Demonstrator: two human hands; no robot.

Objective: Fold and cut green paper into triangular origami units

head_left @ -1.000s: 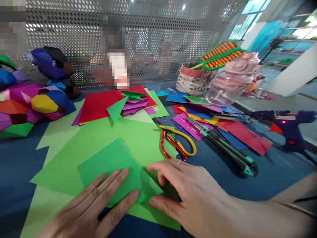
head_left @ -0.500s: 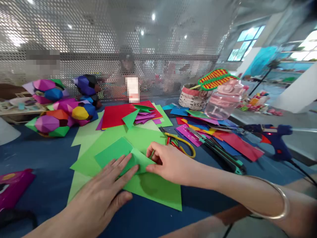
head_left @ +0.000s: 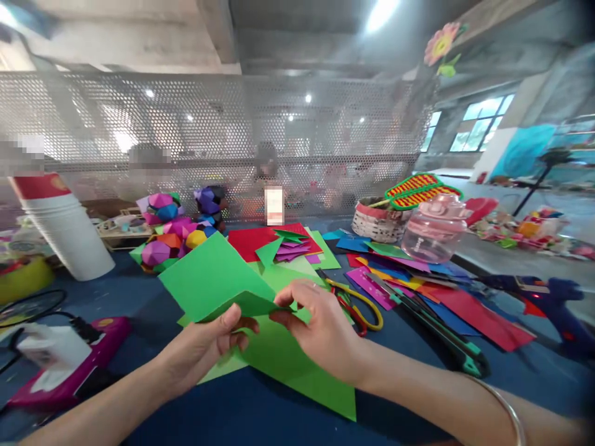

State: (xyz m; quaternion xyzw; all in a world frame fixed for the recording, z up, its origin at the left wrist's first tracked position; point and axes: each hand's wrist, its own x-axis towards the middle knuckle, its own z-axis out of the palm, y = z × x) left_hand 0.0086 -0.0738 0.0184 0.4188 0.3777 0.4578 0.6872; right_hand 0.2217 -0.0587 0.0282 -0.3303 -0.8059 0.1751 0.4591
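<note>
Green folded paper [head_left: 218, 279] is held above the blue table's [head_left: 260, 415] near edge, its long axis slanting up toward the far left, folded point toward the right hand [head_left: 320, 328]. Both hands pinch it: the left hand [head_left: 204, 347] at its lower edge, the right at the tip. Scissors [head_left: 357, 303] lie just beside; perforated mesh [head_left: 209, 136] backs the table.

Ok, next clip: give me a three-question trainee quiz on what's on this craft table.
1. True or false: both hands hold the green sheet off the table.
2. Which lies nearest the right hand? A glue gun B scissors C bottle
3. What colour is the paper stack's top sheet behind the green one?

Key: 1 true; 2 B; 3 red.
</note>
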